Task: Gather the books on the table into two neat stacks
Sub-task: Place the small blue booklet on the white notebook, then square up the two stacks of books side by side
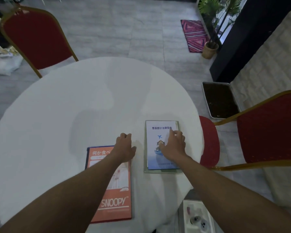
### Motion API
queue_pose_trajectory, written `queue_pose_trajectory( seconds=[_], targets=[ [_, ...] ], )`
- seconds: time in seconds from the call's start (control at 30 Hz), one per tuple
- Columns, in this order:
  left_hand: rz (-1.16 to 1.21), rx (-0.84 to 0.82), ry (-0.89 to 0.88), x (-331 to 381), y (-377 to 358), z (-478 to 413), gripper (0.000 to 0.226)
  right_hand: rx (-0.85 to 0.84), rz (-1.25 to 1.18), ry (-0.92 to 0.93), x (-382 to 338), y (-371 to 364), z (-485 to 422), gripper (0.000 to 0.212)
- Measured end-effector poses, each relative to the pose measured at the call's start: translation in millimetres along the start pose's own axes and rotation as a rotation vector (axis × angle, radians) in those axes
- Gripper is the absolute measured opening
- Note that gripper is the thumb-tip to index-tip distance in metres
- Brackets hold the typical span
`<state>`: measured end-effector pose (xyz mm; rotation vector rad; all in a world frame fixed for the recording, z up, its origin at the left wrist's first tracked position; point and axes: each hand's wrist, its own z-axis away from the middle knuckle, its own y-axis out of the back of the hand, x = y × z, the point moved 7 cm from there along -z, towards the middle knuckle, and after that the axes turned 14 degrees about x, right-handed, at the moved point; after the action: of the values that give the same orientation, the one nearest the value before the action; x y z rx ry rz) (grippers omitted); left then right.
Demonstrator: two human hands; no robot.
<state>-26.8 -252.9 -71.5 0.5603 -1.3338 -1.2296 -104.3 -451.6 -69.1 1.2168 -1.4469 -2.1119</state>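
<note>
Round white table [57, 106], top mostly bare. On its near side lie 2 book stacks, apart: orange SNOOPY book [115, 201] over a blue one at left, pale blue booklet [154, 132] w/ plane pic over a larger greenish book [163, 171] at right.

One round table [57, 115] holds two stacks of books. The left stack shows two: an orange book [118, 195] over a blue one [86, 157]. The right stack shows a white-blue book [154, 148] on a pale one [163, 170]; any between cannot be told. Two hands: left [125, 147], right [174, 145]. Two red chairs [35, 39] [267, 137], one rug [194, 35], one potted plant [210, 49], one tray [220, 100].
</note>
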Motion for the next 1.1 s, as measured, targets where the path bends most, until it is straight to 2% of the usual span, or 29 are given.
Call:
queue_pose_trajectory(
  seconds=[0.1, 0.23, 0.4, 0.57, 0.6, 0.7, 0.8, 0.93, 1.1],
  targets=[
    [-0.033, 0.06, 0.041, -34.1, 19.9, 11.2, 0.058, -0.079, -0.097, 0.023, -24.8, -14.1, 18.1, 0.072],
    [-0.157, 0.069, 0.109, -84.5, 34.6, 30.9, 0.051, -0.158, -0.103, 0.07, -55.6, -38.7, 46.0, 0.076],
    [-0.166, 0.039, 0.242, -139.8, 33.5, 56.2, 0.062, -0.318, -0.07, 0.048, -78.2, -76.6, 80.6, 0.084],
    [-0.134, -0.06, 0.284, -171.5, 18.8, 72.7, 0.058, -0.348, 0.003, 0.022, -84.2, -104.2, 107.4, 0.049],
    [-0.124, -0.072, 0.277, -173.9, 16.1, 74.8, 0.055, -0.34, 0.006, 0.002, -84.1, -108.2, 111.0, 0.048],
    [-0.021, -0.066, 0.312, -177.5, 12.8, 77.5, 0.052, -0.302, 0.023, -0.089, -80.9, -113.1, 114.3, 0.062],
    [0.177, -0.074, 0.448, -184.9, 11.9, 75.4, 0.054, -0.289, 0.001, -0.176, -78.8, -115.2, 111.9, 0.059],
    [0.384, -0.087, 0.625, -189.2, 10.4, 78.7, 0.061, -0.3, -0.037, -0.281, -78.5, -118.1, 115.8, 0.074],
    [0.672, -0.113, 0.708, -182.4, 7.8, 79.7, 0.052, -0.25, -0.171, -0.384, -73.0, -119.8, 123.2, 0.075]
  ],
)
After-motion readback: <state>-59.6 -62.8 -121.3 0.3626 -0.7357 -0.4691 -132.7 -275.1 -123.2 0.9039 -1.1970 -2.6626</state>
